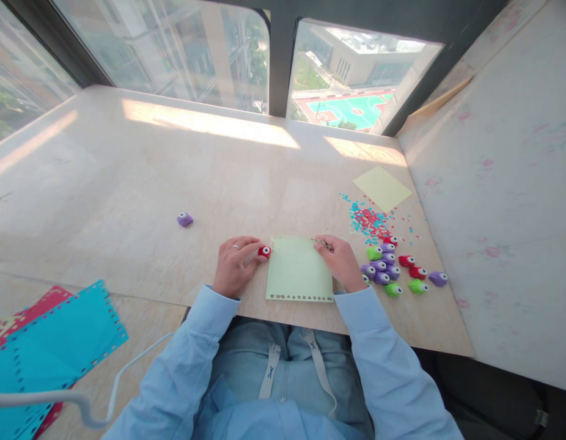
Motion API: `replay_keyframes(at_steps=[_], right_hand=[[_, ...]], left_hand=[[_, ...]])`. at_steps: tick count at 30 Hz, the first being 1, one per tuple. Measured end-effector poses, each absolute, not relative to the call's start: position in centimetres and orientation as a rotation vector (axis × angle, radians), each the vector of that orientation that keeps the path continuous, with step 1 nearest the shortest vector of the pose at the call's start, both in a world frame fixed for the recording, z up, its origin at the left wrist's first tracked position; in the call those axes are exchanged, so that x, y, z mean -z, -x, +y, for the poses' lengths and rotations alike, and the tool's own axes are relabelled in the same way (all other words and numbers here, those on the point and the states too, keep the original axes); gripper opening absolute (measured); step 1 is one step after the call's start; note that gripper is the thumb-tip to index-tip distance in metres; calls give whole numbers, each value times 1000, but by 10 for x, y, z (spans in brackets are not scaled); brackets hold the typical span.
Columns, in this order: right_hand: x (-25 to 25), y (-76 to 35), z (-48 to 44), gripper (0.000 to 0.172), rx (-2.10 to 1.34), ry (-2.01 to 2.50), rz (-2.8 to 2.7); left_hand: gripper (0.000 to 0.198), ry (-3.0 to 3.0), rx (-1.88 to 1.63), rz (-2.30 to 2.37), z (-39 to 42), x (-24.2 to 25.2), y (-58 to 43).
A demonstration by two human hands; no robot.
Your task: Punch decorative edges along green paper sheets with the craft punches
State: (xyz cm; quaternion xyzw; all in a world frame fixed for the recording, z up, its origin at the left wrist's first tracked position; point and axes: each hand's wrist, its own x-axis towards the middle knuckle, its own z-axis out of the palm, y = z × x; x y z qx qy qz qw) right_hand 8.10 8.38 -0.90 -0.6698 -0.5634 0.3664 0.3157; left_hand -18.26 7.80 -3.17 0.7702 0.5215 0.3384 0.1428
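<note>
A pale green sheet of paper point(299, 269) lies on the stone table point(127, 183) in front of me, with a row of punched shapes along its near edge. My left hand point(237, 264) is closed on a small red punch point(264, 251) at the sheet's far left corner. My right hand point(341, 261) rests on the sheet's far right corner, fingers pinched on its edge. A cluster of small purple, green and red punches point(393, 269) lies just right of my right hand.
Blue and red paper confetti point(370, 220) is scattered beyond the punches, with a yellow paper square point(382, 188) farther back. A lone purple punch point(184, 219) sits to the left. Blue and red punched sheets point(49, 348) lie at the near left. Windows run along the far edge.
</note>
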Motion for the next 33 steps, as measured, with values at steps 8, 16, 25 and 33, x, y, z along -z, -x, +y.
replay_keyframes(at_steps=[8, 16, 25, 33], right_hand=[[8, -75, 90, 26, -937, 1747, -1497], [9, -70, 90, 27, -944, 1706, -1480], [2, -69, 79, 29, -1036, 1691, -1474], [1, -67, 79, 35, -1033, 1752, -1422]], left_hand=[[18, -2229, -969, 1513, 76, 30, 182], [20, -2217, -973, 1528, 74, 24, 181], [20, -2184, -943, 1549, 76, 24, 180], [19, -2211, -922, 1517, 75, 20, 181]])
